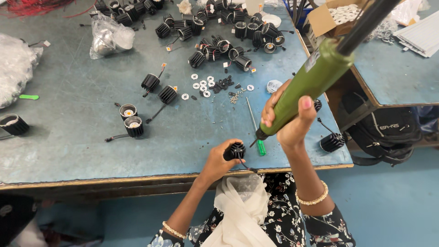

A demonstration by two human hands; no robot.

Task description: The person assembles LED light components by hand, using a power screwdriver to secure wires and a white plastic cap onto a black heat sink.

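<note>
My left hand [218, 161] is closed around a small black finned lamp housing [235, 150] near the table's front edge, a thin wire trailing from it. My right hand [288, 119] grips a green powered screwdriver [315, 77] that hangs on a dark cable from above. The driver's tip points down toward the housing, just right of it. A hand screwdriver with a green handle [257, 130] lies on the blue-grey table [82, 146] between my hands.
Several black finned housings [219, 27] are heaped at the back, with a few loose ones [133, 126] mid-table. White rings, small black parts and screws [215, 86] lie in the middle. Plastic bags sit at the left. A cardboard box [329, 18] and a backpack [388, 132] are to the right.
</note>
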